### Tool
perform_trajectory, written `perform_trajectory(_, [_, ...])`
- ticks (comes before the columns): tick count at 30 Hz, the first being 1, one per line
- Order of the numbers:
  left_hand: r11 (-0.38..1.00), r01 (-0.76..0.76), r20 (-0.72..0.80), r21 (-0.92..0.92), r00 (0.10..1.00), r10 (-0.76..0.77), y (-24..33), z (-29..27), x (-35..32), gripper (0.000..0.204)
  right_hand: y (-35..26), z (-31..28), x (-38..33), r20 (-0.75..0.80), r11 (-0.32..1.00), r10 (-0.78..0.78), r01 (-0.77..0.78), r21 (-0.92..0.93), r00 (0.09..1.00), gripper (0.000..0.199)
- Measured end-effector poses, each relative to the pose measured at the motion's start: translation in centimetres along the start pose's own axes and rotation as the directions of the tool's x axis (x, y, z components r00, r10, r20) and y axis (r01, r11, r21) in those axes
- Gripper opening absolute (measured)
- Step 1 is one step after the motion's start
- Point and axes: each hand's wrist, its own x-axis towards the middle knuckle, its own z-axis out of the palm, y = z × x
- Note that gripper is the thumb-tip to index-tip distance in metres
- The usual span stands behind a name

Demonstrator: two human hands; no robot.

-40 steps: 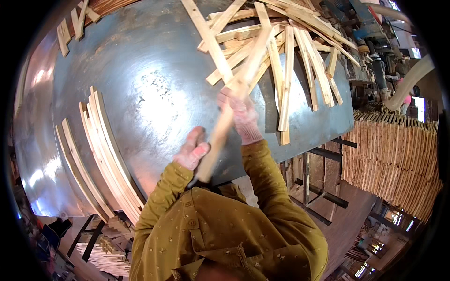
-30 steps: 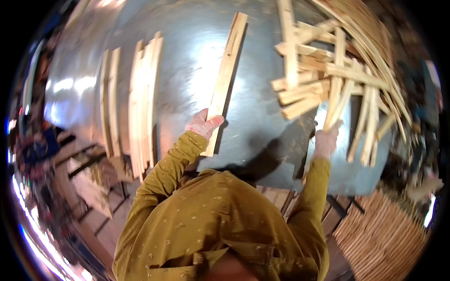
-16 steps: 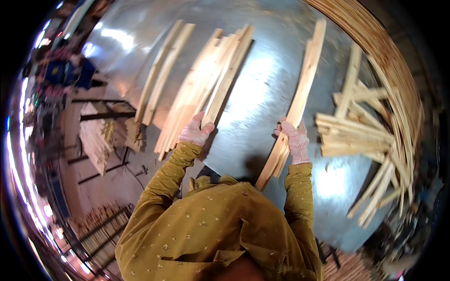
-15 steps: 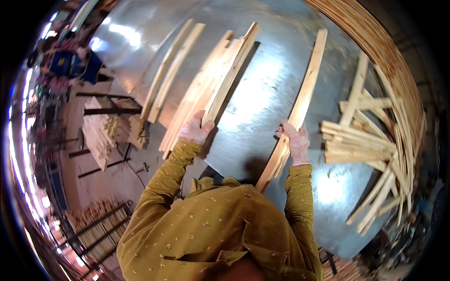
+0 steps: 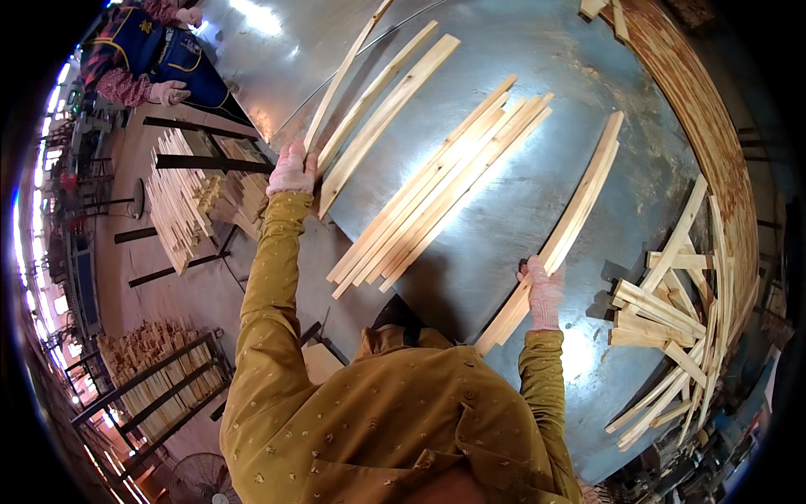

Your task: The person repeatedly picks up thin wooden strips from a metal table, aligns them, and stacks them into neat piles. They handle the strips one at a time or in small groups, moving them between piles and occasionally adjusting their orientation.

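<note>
My left hand [image 5: 292, 168], in a pale pink glove, is closed round the near end of a thin wooden strip [image 5: 340, 80] at the left of the metal table [image 5: 520, 50]. Just right of it lie two more wooden strips [image 5: 390, 118], slightly apart. Several strips rest side by side as a bundle [image 5: 441, 193] in the middle, touched by neither hand. Further right, my gloved right hand [image 5: 543, 290] grips a few long wooden strips [image 5: 579, 210] lying together, its fingers wrapped over them near the close end.
Loose offcuts [image 5: 659, 323] lie crossed in a heap at the right, beside a long stack of boards [image 5: 714, 109]. Left of the table stand a rack of strips [image 5: 180, 210] and a crate of wood [image 5: 155, 386]. A co-worker in a blue apron [image 5: 159, 46] stands at the far left.
My left hand has let go of a strip in the middle bundle and moved left to the thin strip. My right hand keeps hold of its strips. The view has shifted, showing more of the co-worker.
</note>
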Motion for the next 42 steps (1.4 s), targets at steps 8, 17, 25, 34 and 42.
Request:
perform_trajectory(8, [0.981, 0.048, 0.437, 0.188, 0.89, -0.127, 2.7, -1.2, 0.9, 0.078, -0.2, 1.1, -0.2, -0.05, 0.999, -0.038, 0.036, -0.025, 0.998, 0.067])
perform_trajectory(17, [0.929, -0.188, 0.117, 0.317, 0.98, 0.159, 4.2, 1.3, -1.0, 0.07, -0.6, 2.3, -1.1, -0.05, 0.996, -0.081, 0.08, -0.028, 0.995, 0.063])
perform_trajectory(25, [0.77, -0.408, 0.021, 0.49, 0.889, 0.457, -0.7, -0.2, 4.2, 0.046, -0.5, 3.1, -1.5, -0.076, 0.996, -0.079, 0.077, -0.034, 0.994, 0.059])
perform_trajectory(34, [0.734, 0.196, 0.15, -0.651, 0.98, -0.128, 4.4, -5.7, -15.3, 0.05, -3.8, 0.2, -2.9, 0.276, 0.878, -0.048, -0.091, 0.469, 0.96, 0.056])
perform_trajectory(42, [0.557, 0.729, 0.868, -0.399, 0.103, 0.486, 34.7, 5.1, -16.3, 0.074, -5.0, -2.8, -1.7, 0.047, 0.996, -0.074, 0.076, -0.041, 0.996, 0.062])
